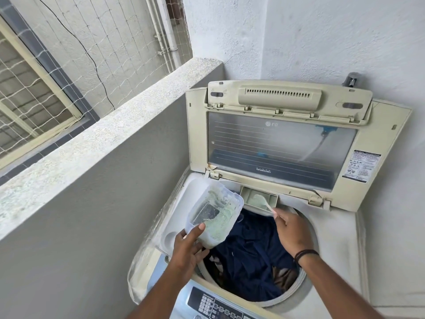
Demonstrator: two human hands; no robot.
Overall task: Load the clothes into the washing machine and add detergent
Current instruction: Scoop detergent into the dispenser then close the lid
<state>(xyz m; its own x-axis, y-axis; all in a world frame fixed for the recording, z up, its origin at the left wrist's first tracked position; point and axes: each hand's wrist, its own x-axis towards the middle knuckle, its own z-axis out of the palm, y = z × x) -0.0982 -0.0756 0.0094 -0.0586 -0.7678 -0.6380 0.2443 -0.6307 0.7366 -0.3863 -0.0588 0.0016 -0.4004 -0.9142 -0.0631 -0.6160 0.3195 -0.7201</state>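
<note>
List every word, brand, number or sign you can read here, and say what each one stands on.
"LG", seen mirrored: on the glass pane of the raised lid.
Short printed line low on the lid glass: blurred, unreadable.
White instruction sticker at the lid's right edge: text and pictograms too small to read.
Control panel at the front: button labels and icons too small to read.
Lock symbols on the lid's upper flap: small padlock signs, no words.

The top-loading plastic washing machine (358,238) is yellowed cream, its drum filled with dark navy cloth (250,256). Pale green powder coats the clear plastic tub (216,217). The control panel (213,305) is black on silver-blue.
</note>
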